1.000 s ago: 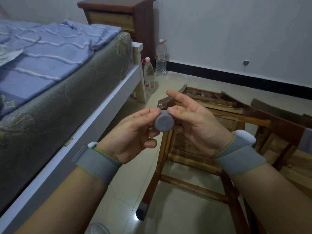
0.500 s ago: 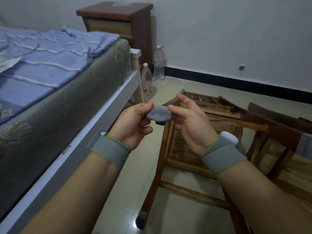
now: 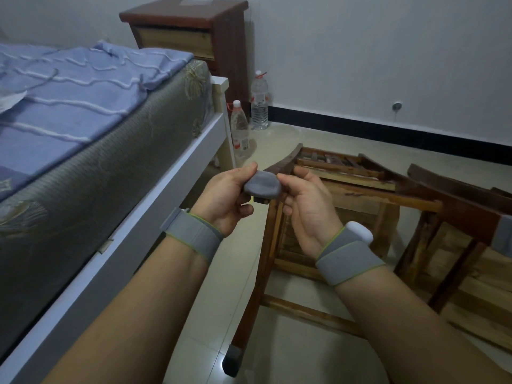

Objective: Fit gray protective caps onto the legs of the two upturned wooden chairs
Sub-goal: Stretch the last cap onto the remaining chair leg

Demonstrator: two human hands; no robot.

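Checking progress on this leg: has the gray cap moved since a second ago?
Yes. The gray cap, then face-on below the chair leg's end, now lies tilted over it, held by left hand and right hand.

Legible text, brands, numbers, signs: none.

Item 1: near bottle point(image 3: 240, 126), clear plastic, standing on the floor point(image 3: 291, 139) at the corner of the bed point(image 3: 166, 189). It carries a white label with red print, too small and blurred to read.

Item 2: far bottle point(image 3: 259, 106), clear plastic, standing on the floor beside the nightstand point(image 3: 230, 45). It carries a white label band with red marks, and the characters cannot be made out.
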